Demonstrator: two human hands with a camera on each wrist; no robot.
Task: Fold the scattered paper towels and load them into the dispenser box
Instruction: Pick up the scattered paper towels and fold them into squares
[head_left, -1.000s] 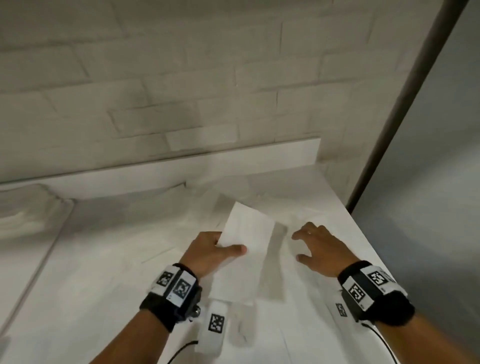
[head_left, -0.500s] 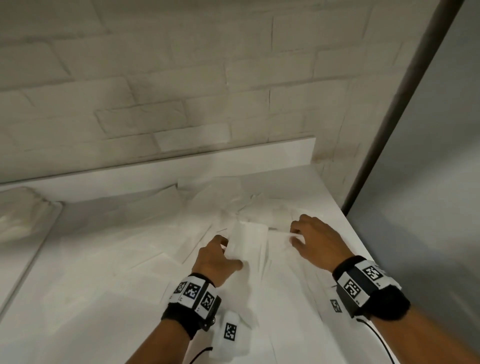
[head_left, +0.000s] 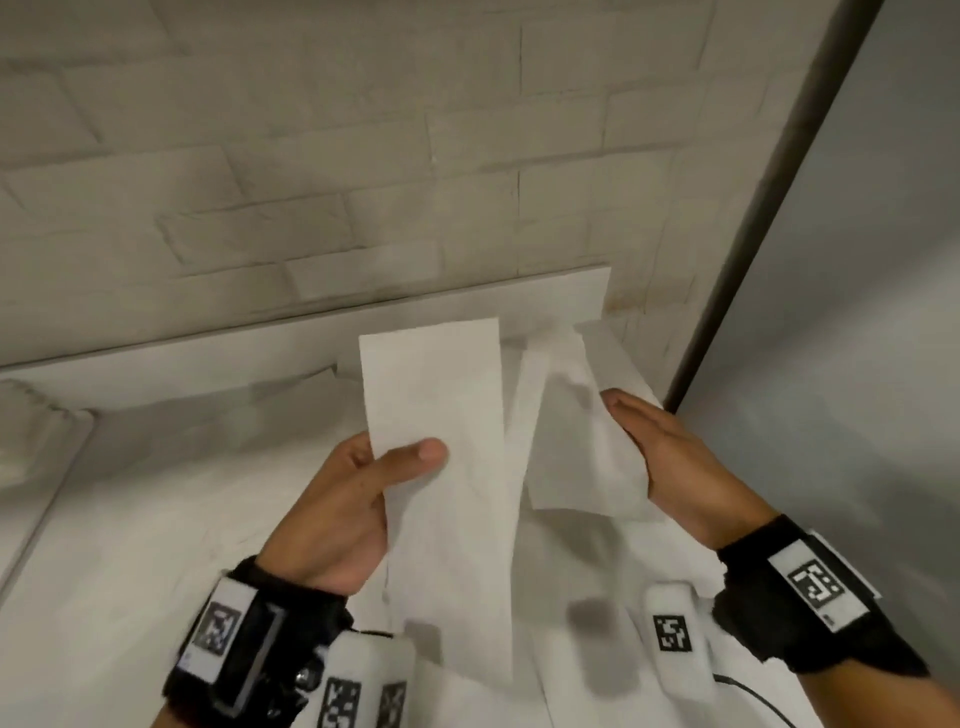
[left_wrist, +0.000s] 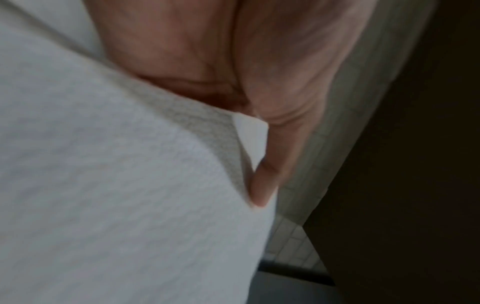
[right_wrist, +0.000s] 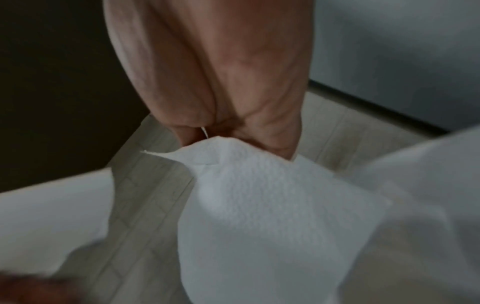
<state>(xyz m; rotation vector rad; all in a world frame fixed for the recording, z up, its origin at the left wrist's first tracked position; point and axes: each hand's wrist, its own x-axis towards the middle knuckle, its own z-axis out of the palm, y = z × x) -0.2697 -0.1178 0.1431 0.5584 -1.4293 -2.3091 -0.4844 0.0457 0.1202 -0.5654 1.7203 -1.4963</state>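
Note:
My left hand (head_left: 384, 467) pinches a long folded white paper towel (head_left: 441, 467) between thumb and fingers and holds it upright above the counter; in the left wrist view the same towel (left_wrist: 103, 185) fills the frame under the thumb. My right hand (head_left: 654, 452) grips a second, looser paper towel (head_left: 576, 441) by its right edge, lifted beside the first; the right wrist view shows this towel (right_wrist: 259, 205) pinched at the fingertips. More scattered paper towels (head_left: 182, 519) lie flat on the white counter below. No dispenser box is in view.
A white counter (head_left: 104, 597) runs along a pale brick wall (head_left: 363, 156), with a raised back ledge (head_left: 208, 358). A dark vertical post (head_left: 769, 208) and a grey panel stand at the right. A crumpled white heap (head_left: 31, 436) lies at far left.
Both hands rose off the counter. The left hand lifted its folded towel upright, and the right hand, which was reaching over the pile, now holds a second towel in the air.

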